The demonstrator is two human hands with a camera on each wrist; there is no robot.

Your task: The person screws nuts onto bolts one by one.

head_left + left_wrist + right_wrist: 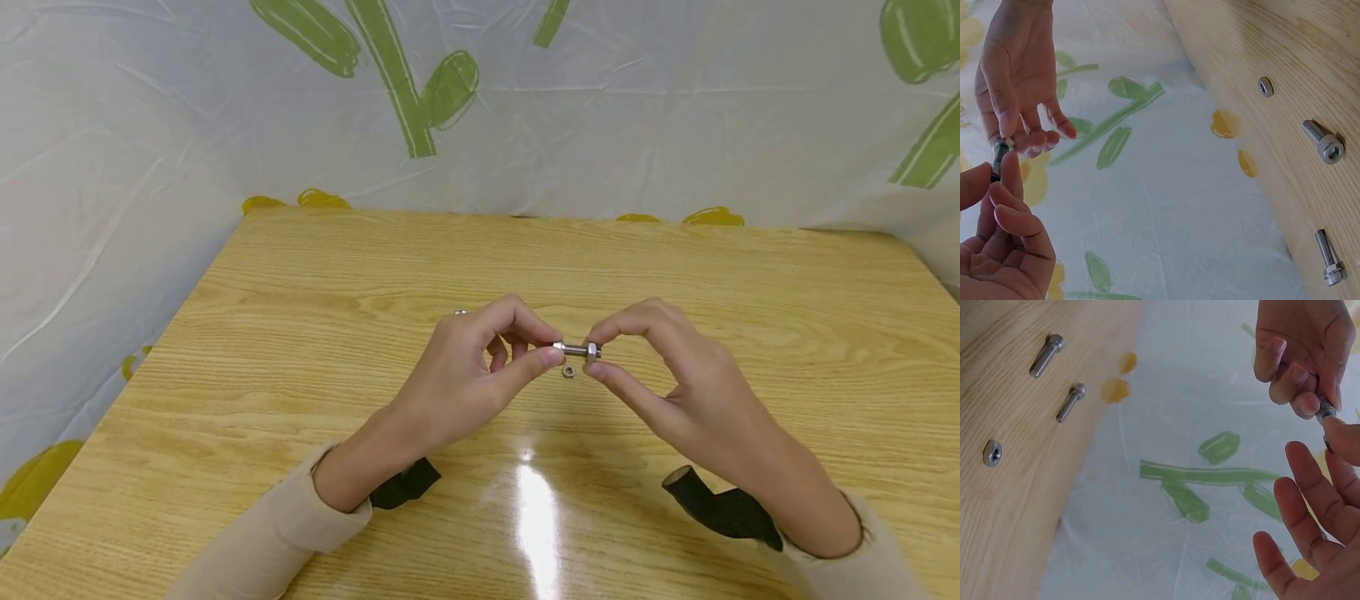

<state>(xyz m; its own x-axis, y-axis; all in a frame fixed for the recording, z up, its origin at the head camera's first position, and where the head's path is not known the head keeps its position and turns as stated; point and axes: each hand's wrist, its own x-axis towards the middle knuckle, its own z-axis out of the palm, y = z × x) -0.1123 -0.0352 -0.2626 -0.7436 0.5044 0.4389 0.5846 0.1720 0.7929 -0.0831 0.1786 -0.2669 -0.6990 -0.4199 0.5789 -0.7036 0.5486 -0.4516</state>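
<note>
Both hands hold one small metal bolt (575, 350) roughly level, just above the table. My left hand (471, 379) pinches its left end between thumb and forefinger. With thumb and forefinger, my right hand (686, 396) pinches a hex nut (592, 352) around the bolt near its right end. In the right wrist view, the other fingers (1300, 509) of the right hand are spread. Just below the bolt in the head view, a loose nut (568, 371) lies on the table. Fingertips partly cover both ends of the bolt.
On the wooden table (360, 258) lie a thick socket-head bolt (1324, 144) and a thinner bolt (1329, 259). A small metal piece (460, 312) shows behind the left hand. Dark wrist mounts (720, 508) hang under the wrists. A patterned cloth (600, 125) stands behind the table.
</note>
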